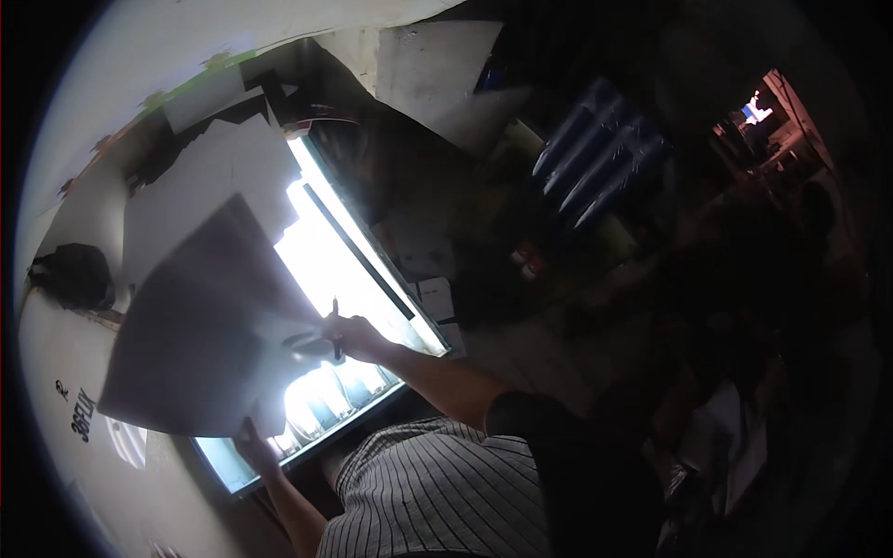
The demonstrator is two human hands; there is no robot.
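Observation:
A large grey sheet (186, 325), bowed and lifted at a slant, covers the left part of a brightly lit light table (321, 256). Its lower edge is gripped by my left hand (255, 448), with the fingers partly hidden behind the sheet. At the sheet's right edge my right hand (361, 338) is closed around a dark pen (336, 321), which stands roughly upright in the picture. Whether that hand also pinches the sheet, I cannot tell. A dark straight strip (358, 251) lies along the far right side of the glowing surface.
Pale sheets (200, 177) with a stepped edge lie beyond the grey one. A black bundle (74, 276) sits at the far left by the wall. Blue shiny-wrapped long packs (595, 149) are at the back right. Small white papers (434, 298) lie beside the table's right edge.

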